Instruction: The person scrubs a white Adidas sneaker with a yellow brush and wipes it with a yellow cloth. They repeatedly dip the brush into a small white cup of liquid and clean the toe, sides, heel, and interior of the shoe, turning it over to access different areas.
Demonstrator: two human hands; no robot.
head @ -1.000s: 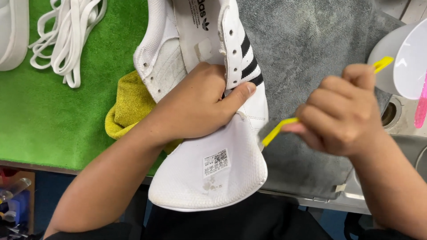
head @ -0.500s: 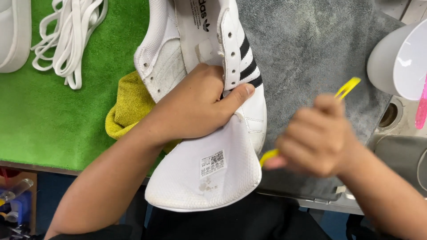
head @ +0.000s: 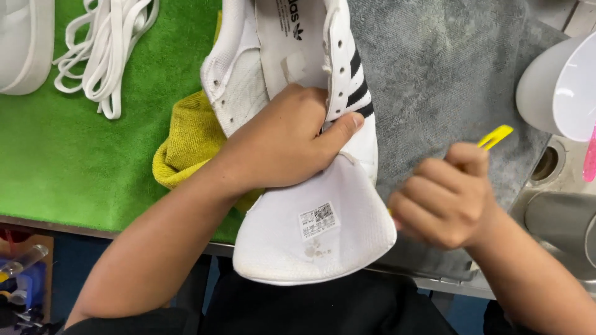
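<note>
My left hand (head: 282, 146) grips a white sneaker with black side stripes (head: 298, 68), thumb on its outer side, fingers inside the opening. The sneaker's wide white tongue (head: 313, 232) is folded out toward me, with a small label and a stain on it. My right hand (head: 444, 198) is closed around a yellow brush (head: 495, 136), right beside the tongue's edge. Only the brush's handle end shows above my fist; its head is hidden.
A yellow cloth (head: 186, 142) lies under the sneaker on a green mat (head: 74, 161). White laces (head: 108, 49) and another white shoe (head: 22, 46) lie at the far left. A grey towel (head: 434, 68) covers the right side, with a white bowl (head: 559, 87) beyond it.
The sneaker and my left hand have shifted slightly right. My right hand with the brush moved down and left against the tongue's edge, and the brush head went out of sight.
</note>
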